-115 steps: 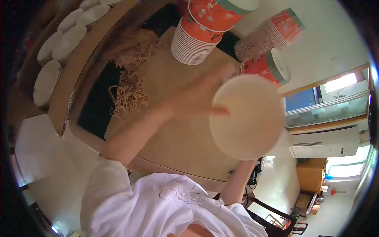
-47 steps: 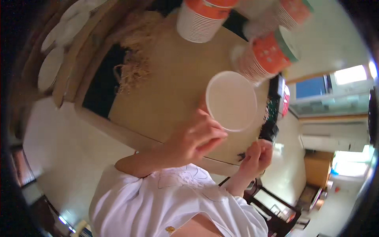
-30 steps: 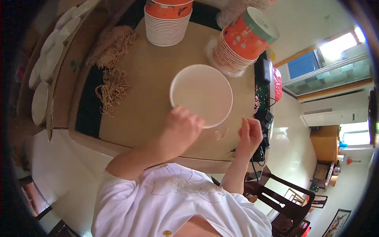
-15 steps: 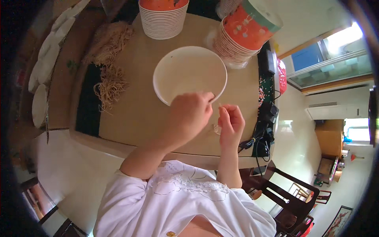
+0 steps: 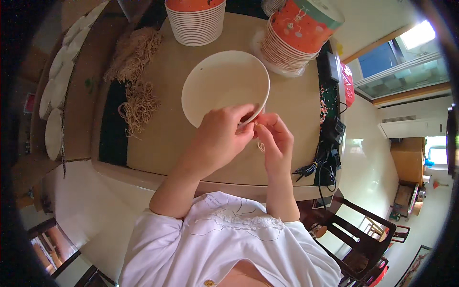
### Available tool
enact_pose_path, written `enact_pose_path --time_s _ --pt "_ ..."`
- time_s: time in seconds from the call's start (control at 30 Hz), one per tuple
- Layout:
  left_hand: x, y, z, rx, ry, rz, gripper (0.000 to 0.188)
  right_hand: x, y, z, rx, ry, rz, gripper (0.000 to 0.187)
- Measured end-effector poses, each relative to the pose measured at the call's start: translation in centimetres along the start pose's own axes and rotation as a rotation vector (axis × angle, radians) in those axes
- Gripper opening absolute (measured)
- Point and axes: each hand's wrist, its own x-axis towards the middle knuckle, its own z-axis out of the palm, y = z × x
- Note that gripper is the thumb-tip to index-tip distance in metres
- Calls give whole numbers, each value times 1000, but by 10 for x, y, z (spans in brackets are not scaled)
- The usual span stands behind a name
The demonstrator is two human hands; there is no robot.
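Note:
A large white paper tub (image 5: 222,83) stands on the table with its mouth up and slightly tilted. My left hand (image 5: 217,131) is closed on its near right rim, fingers over the inner side and thumb outside. Against the same spot, my right hand (image 5: 275,138) pinches a thin pale string (image 5: 261,146), whose small loop hangs below the fingertips. The fingertips of both hands nearly meet there, and they hide the string's other end.
Tangled beige strings (image 5: 138,103) lie to the left. Nested orange-and-white tubs stand behind, one stack (image 5: 196,24) at far centre and another (image 5: 291,43) at far right. Black cables and adapters (image 5: 330,153) run along the right edge, near small scattered bits (image 5: 324,103).
Both hands have come together at the tub's rim; my right hand moved left and up to it. My left hand now grips the rim. The tub tilts a little more.

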Motion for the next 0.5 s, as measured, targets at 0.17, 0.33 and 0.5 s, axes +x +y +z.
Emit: enact_pose_path --time_s 0.17,0.33,0.5 --pt "0 -2 1 69 8 174 37 -1 1 -12 191 -59 93 9" --pt "-1 -3 5 239 184 413 29 -3 4 -29 323 -44 224 11" --pt "-12 6 3 -128 -83 286 33 -23 -18 -26 324 -116 282 12"
